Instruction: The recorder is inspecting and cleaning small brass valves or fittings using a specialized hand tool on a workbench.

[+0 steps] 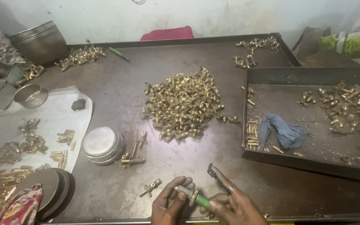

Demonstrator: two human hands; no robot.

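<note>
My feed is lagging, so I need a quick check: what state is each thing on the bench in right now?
Left hand: fingers closed on brass fitting.
Right hand: grips green-handled tool, forefinger out.
Brass pile: loose heap.
Steel bowls: upside down, stacked.
Blue rag: crumpled in tray.

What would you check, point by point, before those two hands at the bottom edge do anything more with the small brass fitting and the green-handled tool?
1. Left hand grips the small brass fitting: ok, fingers curl round it.
2. Right hand holds the green-handled tool: ok, though its tip is hidden.
3. Tool seated in the fitting: cannot tell.
4. More parts near: ok, big heap of brass fittings lies mid-table.
5. Loose brass fitting beside the left hand: ok, lies apart from it.
6. Dark metal tray on the right: ok, holds a blue rag.
</note>
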